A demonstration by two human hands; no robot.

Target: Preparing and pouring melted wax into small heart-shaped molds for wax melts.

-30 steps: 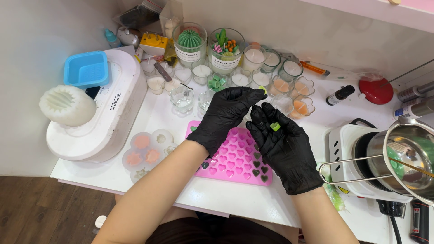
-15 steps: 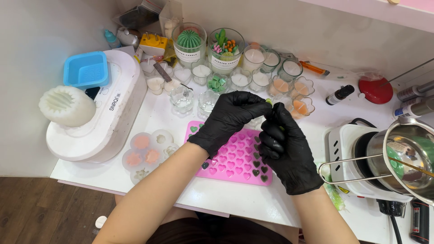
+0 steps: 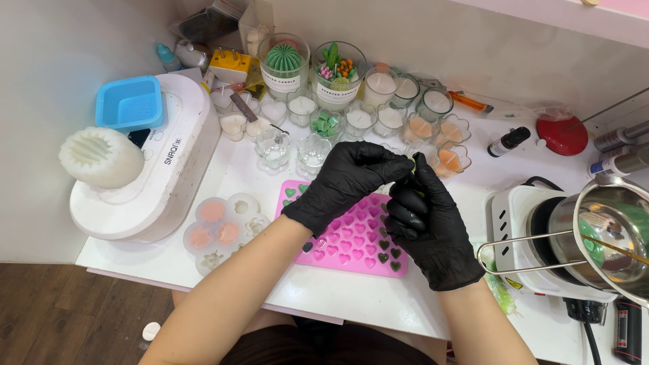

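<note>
Both my hands wear black gloves and meet above a pink silicone mould [image 3: 351,245] with small heart cavities, some filled with dark green wax. My left hand [image 3: 348,182] pinches a tiny green wax piece [image 3: 412,162] at its fingertips, right against the fingers of my right hand [image 3: 433,226]. My right hand is curled, its fingers touching the left fingertips; whether it also grips the piece is hidden.
A clear flower mould [image 3: 223,231] lies left of the pink one. A white machine [image 3: 155,176] carries a blue square mould [image 3: 128,103] and a white ribbed mould [image 3: 101,157]. Several glass candle jars [image 3: 378,101] stand behind. A hotplate with a steel pot [image 3: 608,233] sits right.
My hands have come closer together and lifted slightly toward the jars. The green piece that lay on my right fingers is now pinched by the left fingertips.
</note>
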